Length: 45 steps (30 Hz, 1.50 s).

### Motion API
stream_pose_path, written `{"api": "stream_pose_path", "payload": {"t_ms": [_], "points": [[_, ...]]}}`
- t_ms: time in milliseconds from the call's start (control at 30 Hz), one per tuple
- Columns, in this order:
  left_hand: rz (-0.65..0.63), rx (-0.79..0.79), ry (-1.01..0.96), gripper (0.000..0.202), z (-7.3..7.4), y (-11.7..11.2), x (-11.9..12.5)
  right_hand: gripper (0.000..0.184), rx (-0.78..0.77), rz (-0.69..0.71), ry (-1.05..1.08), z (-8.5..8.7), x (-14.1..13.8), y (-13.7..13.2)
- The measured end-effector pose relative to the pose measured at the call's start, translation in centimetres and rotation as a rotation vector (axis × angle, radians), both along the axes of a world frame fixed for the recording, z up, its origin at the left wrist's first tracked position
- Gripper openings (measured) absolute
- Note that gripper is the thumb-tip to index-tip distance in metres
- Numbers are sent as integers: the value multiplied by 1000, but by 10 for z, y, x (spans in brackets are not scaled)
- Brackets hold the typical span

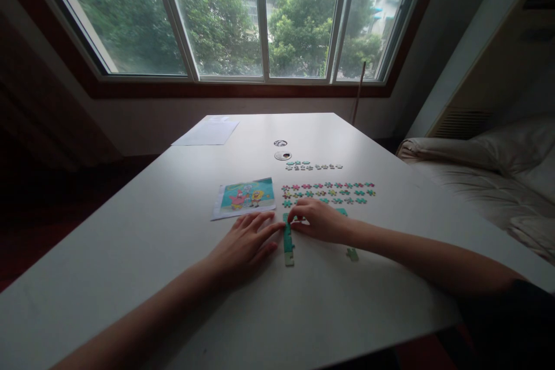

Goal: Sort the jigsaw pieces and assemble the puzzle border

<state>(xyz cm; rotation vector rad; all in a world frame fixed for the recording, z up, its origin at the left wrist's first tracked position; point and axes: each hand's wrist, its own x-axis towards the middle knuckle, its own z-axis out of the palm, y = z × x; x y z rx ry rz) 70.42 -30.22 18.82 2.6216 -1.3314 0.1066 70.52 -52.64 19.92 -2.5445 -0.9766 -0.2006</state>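
Observation:
A strip of joined teal and green jigsaw pieces (288, 245) lies on the white table, running toward me. My left hand (251, 237) rests flat to its left, fingers spread, one fingertip touching the strip's edge. Over the strip's upper end, my right hand (318, 219) is bent with thumb and fingers drawn together in a pinch; what they hold, if anything, is hidden. Beyond it lie rows of loose jigsaw pieces (328, 185). One green corner piece (352, 254) sits below the right wrist, and another teal piece (342, 211) shows partly behind it.
A cartoon picture sheet (247, 195) lies left of the loose pieces. Farther back are another row of pieces (312, 167), two round table inserts (283, 155) and white paper (207, 132). A sofa (468, 179) stands at the right, with a window (260, 17) ahead.

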Motion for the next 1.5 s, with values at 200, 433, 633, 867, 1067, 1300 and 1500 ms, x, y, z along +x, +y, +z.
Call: {"api": "stream_pose_path", "payload": {"t_ms": [200,433,633,867,1067,1300,1500], "points": [[-12,-16,-20,38,-3,-1,1,10,23,10,-5,-3,1,0],[-8,-21,-9,39,-2,-1,-2,11,27,15,16,-4,4,-2],[-9,-13,-21,40,-5,0,-1,10,35,60,-33,-2,3,-3],[-3,7,-32,41,-5,0,-1,9,19,64,-43,-1,1,-4],[0,-22,-47,42,-8,-3,-2,11,-2,54,-73,-3,2,-4],[7,-27,-54,41,-8,-5,-2,11,18,65,-70,-5,4,-3],[8,-18,-64,42,-8,-4,-3,11,48,78,-54,-7,4,-5]]}}
